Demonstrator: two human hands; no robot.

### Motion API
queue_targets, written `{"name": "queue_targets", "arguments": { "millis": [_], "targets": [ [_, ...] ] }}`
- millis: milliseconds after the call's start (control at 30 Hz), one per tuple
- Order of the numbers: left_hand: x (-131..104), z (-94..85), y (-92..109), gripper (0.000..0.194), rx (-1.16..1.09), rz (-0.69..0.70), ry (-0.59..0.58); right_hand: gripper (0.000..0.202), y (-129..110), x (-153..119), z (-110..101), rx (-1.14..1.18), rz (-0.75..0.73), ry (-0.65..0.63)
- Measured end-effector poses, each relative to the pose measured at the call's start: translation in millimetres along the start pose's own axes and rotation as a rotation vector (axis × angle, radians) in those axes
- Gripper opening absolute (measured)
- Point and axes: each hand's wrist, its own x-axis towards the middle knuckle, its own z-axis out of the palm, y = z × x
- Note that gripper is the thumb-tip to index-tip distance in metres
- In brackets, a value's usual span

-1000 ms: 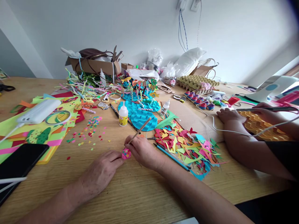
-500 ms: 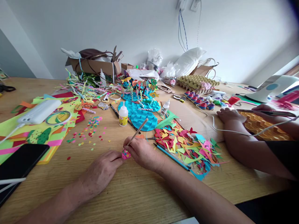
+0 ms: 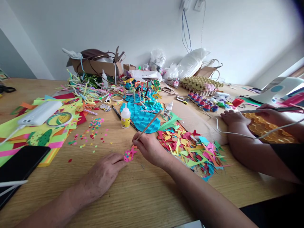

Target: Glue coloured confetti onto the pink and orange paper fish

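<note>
A small pink paper fish (image 3: 129, 155) with coloured dots lies on the wooden table. My left hand (image 3: 105, 171) rests on the table, fingertips pressed together at the fish's left edge, holding it. A thin wooden stick (image 3: 150, 124) slants up from my right hand (image 3: 150, 148), whose fingers pinch it just right of the fish's tail. Behind stands a yellow-labelled glue bottle (image 3: 125, 117). Small paper dots (image 3: 96, 124) are scattered to the left of it. Blue round card pieces (image 3: 146, 122) lie behind the stick.
Paper scraps (image 3: 187, 147) are heaped to the right of my right hand. A black phone (image 3: 23, 164) and coloured sheets (image 3: 45, 158) lie at left. Another person's arm (image 3: 247, 148) reaches in at right, by a yellow egg tray (image 3: 266, 129). A white cable (image 3: 228, 134) crosses there.
My right hand has moved a little right and up with the stick, so more of the pink fish shows. My left hand stays in place.
</note>
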Motion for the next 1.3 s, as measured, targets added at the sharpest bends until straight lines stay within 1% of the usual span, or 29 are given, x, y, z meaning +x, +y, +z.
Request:
{"name": "queue_targets", "arguments": {
  "millis": [33, 167, 400, 700, 867, 1033, 1167, 1300],
  "targets": [
    [0.2, -0.6, 0.3, 0.037, -0.001, 0.001, 0.0, 0.01, 1.0, -0.1, -1.5, -0.002, 0.007, -0.002],
    [0.9, -1.9, 1.4, 0.038, 0.005, 0.005, 0.004, 0.01, 1.2, -1.2, -3.8, -0.014, 0.015, -0.083],
    [1.0, -0.3, 1.3, 0.033, 0.02, 0.004, 0.043, 0.012, -2.0, -2.4, -0.4, -0.115, 0.029, -0.146],
    [1.4, -1.3, 1.4, 0.036, 0.023, 0.005, 0.033, 0.012, -4.1, -2.4, -2.8, -0.128, 0.041, -0.158],
    [1.2, -0.5, 0.8, 0.036, 0.024, 0.009, 0.036, 0.012, -4.4, -3.7, -1.9, -0.096, 0.009, -0.13],
    [1.6, -0.5, 0.3, 0.034, 0.031, 0.016, 0.036, 0.013, -5.0, -5.0, 1.7, -0.101, -0.003, -0.17],
    [1.4, 0.1, -0.1, 0.033, 0.03, 0.016, 0.025, 0.013, -6.3, -5.1, 0.3, -0.116, -0.012, -0.168],
    [0.6, 0.5, -0.3, 0.034, 0.024, 0.017, 0.034, 0.014, -7.4, -5.2, -0.3, -0.13, -0.013, -0.193]
  ]
}}
